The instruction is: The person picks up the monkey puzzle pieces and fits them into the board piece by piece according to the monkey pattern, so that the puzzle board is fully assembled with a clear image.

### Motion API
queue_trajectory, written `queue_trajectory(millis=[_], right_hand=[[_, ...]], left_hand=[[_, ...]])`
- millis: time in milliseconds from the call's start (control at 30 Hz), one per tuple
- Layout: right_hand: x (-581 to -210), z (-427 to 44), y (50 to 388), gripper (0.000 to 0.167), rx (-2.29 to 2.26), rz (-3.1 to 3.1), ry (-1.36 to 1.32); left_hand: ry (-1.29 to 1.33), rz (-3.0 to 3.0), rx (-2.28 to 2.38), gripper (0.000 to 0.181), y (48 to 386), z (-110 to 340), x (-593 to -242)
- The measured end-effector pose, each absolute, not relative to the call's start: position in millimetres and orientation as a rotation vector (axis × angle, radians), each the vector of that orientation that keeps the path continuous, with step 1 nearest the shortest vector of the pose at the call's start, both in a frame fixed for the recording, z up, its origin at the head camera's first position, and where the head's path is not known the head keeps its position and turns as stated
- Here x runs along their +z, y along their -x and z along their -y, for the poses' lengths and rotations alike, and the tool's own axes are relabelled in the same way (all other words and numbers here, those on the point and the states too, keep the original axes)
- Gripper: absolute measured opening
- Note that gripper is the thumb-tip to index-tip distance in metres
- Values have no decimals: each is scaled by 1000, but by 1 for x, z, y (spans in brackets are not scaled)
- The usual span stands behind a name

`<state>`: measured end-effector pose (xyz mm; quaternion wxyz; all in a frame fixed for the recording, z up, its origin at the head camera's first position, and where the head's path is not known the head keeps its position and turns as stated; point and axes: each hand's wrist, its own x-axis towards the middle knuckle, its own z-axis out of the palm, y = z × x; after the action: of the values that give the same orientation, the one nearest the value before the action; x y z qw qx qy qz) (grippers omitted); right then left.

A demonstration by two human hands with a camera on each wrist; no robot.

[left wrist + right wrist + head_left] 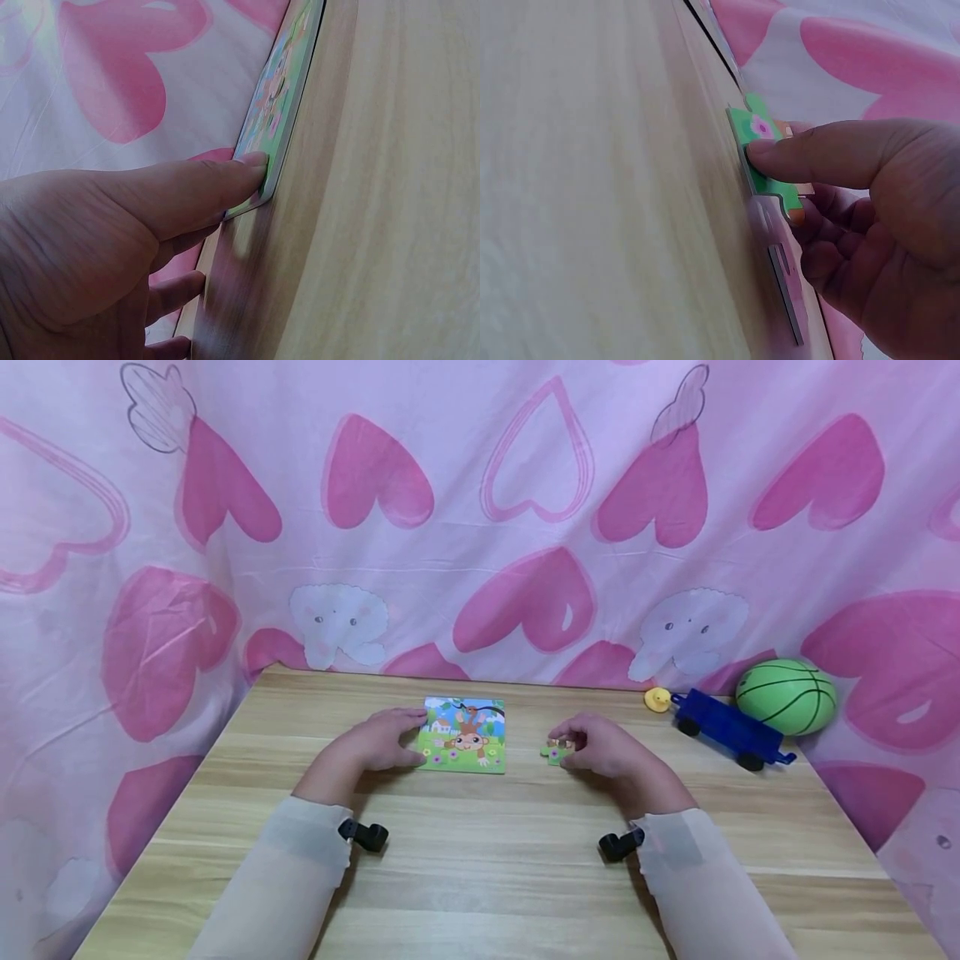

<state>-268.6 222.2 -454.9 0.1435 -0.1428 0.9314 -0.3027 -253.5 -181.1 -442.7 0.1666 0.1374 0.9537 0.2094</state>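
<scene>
A jigsaw puzzle (467, 737) with a cartoon monkey, flowers and a house lies flat on the table. My left hand (382, 740) is at its left side. In the left wrist view, the thumb (244, 174) rests on a corner of the puzzle, while the other fingers spread loosely below. To the right, my right hand (600, 745) pinches a puzzle piece (557, 758) between thumb and fingers, apart from the puzzle. That piece is green with a pink flower (762, 127) in the right wrist view. Another flat piece (789, 300) lies on the table beneath that hand.
At the back right stand a yellow rubber duck (657, 699), a blue toy wagon (727, 727) with black wheels and a green ball (786, 697). A pink heart-patterned curtain (420, 560) hangs behind the wooden table (480, 868).
</scene>
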Motion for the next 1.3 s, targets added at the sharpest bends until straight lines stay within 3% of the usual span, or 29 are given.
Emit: queue_trajectory(millis=[367, 1300], right_hand=[[-448, -207, 260, 35, -993, -2627, 309], [-441, -87, 265, 34, -1219, -2413, 616]], left_hand=[[-400, -2720, 596, 78, 254, 180, -440], [-408, -2709, 623, 78, 255, 183, -445]])
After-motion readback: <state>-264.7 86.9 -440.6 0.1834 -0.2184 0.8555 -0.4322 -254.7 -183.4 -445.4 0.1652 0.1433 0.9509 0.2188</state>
